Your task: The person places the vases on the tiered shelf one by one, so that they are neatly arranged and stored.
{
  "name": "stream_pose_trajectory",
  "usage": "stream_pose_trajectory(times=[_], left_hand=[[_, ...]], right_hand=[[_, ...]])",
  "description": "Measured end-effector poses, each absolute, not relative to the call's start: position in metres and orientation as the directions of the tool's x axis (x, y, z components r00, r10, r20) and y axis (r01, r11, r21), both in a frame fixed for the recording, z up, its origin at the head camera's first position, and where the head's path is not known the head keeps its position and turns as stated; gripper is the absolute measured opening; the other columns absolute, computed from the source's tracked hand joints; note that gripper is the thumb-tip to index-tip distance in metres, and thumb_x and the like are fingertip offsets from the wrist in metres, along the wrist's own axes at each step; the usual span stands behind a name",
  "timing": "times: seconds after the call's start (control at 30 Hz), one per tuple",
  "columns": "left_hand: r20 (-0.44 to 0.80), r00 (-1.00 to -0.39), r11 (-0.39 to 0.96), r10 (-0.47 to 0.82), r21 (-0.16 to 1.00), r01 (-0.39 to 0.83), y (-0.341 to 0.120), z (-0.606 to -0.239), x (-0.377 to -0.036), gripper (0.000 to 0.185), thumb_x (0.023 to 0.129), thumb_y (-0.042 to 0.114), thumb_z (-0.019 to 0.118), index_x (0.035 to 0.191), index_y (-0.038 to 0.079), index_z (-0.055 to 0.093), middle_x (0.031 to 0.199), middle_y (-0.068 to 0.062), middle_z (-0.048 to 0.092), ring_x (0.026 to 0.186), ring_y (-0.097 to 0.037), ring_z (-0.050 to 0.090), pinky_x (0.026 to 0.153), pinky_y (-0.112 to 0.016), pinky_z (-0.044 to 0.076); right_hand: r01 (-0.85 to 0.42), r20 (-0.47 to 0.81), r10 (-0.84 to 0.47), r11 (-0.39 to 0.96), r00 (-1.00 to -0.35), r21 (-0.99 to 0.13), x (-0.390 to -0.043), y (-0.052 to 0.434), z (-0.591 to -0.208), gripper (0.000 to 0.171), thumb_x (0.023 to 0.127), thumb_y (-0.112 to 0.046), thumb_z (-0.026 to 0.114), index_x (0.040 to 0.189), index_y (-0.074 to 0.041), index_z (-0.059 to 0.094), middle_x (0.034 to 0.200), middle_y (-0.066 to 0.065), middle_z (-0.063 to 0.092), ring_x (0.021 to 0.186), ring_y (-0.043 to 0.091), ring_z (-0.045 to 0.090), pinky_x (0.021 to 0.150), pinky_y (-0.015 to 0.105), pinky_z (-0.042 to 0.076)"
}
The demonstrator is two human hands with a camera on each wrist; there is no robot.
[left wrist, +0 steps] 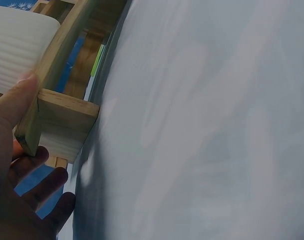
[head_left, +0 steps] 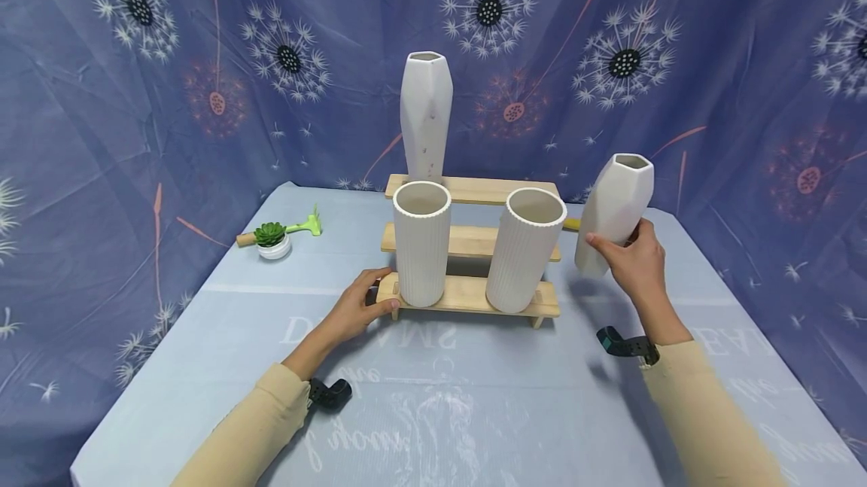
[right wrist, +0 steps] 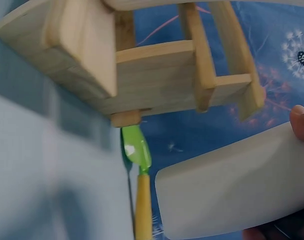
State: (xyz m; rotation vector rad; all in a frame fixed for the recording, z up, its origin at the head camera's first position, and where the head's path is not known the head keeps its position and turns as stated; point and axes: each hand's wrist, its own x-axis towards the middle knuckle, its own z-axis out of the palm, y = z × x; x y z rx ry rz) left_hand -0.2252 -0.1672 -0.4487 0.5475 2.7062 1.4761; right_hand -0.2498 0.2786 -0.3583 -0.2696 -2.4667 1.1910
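Observation:
My left hand (head_left: 352, 310) grips the left end of a three-tier wooden stand (head_left: 467, 291), thumb on the lowest board and fingers around its end. In the left wrist view the thumb (left wrist: 21, 97) lies close to a ribbed vase (left wrist: 22, 50). To the stand's right, my right hand (head_left: 640, 261) holds a white faceted vase (head_left: 618, 197), its top leaning right and its base above the table. Two white ribbed vases stand on the lowest board, one left (head_left: 423, 254) and one right (head_left: 518, 261). A taller faceted vase (head_left: 427, 111) stands on the top board at left.
At the table's left lie a small potted succulent (head_left: 271, 238) and a green hand rake (head_left: 310, 224) with a wooden handle. A green trowel (right wrist: 137, 147) with a yellow handle lies beside the stand's right end. A blue dandelion-print curtain (head_left: 352, 35) hangs behind.

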Motion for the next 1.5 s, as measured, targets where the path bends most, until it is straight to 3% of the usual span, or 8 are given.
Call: stream_pose_trajectory(times=[0.53,1.1,1.5], left_hand=[[0.161,-0.941,0.507,0.297,0.808,0.299,-0.168,-0.452,-0.227,0.066,0.087,0.031,0.068,0.142,0.007,0.040,0.138,-0.014,0.046,0.116,-0.031,0.051,0.094,-0.047,0.045],[0.147,-0.942,0.513,0.301,0.808,0.290,-0.167,-0.450,-0.226,0.068,0.086,0.033,0.068,0.143,0.008,0.039,0.139,-0.012,0.045,0.114,-0.029,0.052,0.093,-0.044,0.045],[0.169,-0.938,0.528,0.304,0.789,0.313,-0.168,-0.450,-0.225,0.068,0.087,0.033,0.068,0.142,0.007,0.040,0.139,-0.013,0.045,0.120,-0.032,0.050,0.097,-0.050,0.043]], right_hand=[[-0.067,0.301,0.306,0.591,-0.903,-0.804,-0.252,0.265,-0.323,0.091,0.076,-0.051,0.072,0.144,-0.007,0.031,0.140,0.021,0.047,0.123,0.041,0.050,0.094,0.062,0.044],[-0.139,0.334,0.263,0.560,-0.905,-0.817,-0.259,0.243,-0.292,0.091,0.074,-0.052,0.074,0.144,-0.010,0.033,0.138,0.017,0.049,0.122,0.036,0.052,0.097,0.056,0.045],[-0.168,0.333,0.227,0.537,-0.915,-0.827,-0.274,0.226,-0.279,0.087,0.075,-0.053,0.073,0.143,-0.014,0.036,0.137,0.014,0.050,0.121,0.032,0.053,0.097,0.052,0.047]])
